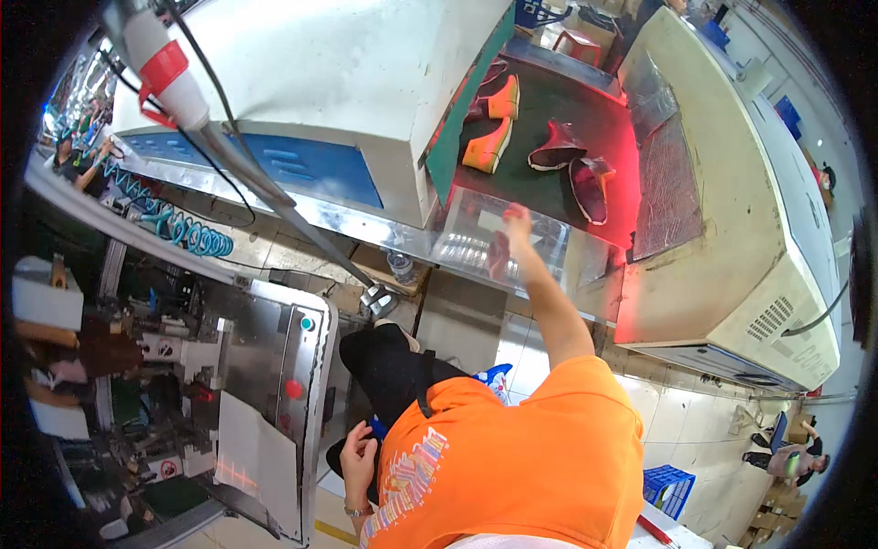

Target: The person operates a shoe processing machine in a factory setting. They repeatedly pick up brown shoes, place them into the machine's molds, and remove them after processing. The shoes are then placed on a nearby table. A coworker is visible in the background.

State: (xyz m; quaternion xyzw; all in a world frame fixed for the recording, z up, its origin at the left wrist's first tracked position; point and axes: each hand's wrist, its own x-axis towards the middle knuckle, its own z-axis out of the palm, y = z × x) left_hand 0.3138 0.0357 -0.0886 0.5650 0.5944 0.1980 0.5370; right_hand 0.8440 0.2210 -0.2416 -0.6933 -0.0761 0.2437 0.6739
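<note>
My right arm stretches forward over the metal shelf (pixel 466 233) at the mouth of a machine. My right hand (pixel 518 226) is above that shelf in red light, too small and blurred to read the fingers. Beyond it, on a dark green belt (pixel 540 101), lie an orange shoe upper (pixel 487 146), another orange shoe piece (pixel 503 99), and two dark shoes, one (pixel 556 148) tilted and one (pixel 590 190) nearer the right wall. Low at my left side, my left hand (pixel 358 459) has loosely bent fingers held apart, with nothing seen in them.
White machine housings stand left (pixel 302 82) and right (pixel 732 220) of the belt. A metal pole (pixel 265 188) slants down at the left. Another machine with a metal panel (pixel 265 366) stands close by my left hand. A blue crate (pixel 668 489) is at the lower right. Other people are farther off.
</note>
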